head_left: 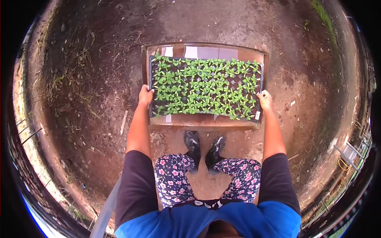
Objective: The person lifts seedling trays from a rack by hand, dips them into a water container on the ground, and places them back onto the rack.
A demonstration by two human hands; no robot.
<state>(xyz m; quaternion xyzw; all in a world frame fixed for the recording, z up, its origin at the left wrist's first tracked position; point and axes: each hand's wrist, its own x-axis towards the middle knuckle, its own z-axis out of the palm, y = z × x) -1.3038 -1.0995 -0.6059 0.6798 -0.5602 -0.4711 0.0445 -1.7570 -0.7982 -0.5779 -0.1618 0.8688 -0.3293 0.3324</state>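
Observation:
A black seedling tray (150, 71) full of small green seedlings (206, 85) spans the space between my hands. My left hand (146, 95) grips its left edge, thumb on the rim. On the opposite edge, my right hand (265, 100) holds the tray the same way, with the thumb on top and the other fingers mostly hidden below. A white label (257, 115) sits at the tray's lower right corner. Beneath the tray lies a shallow rectangular basin (204, 123) of brownish water, which mirrors light panels along its far side. The tray overlaps most of the basin in this view.
My black rubber boots (193, 144) stand on damp brown soil just in front of the basin. Dry stalks and a pale stick (124, 122) lie to the left. At the lower left a grey pole (106, 208) slants past my arm.

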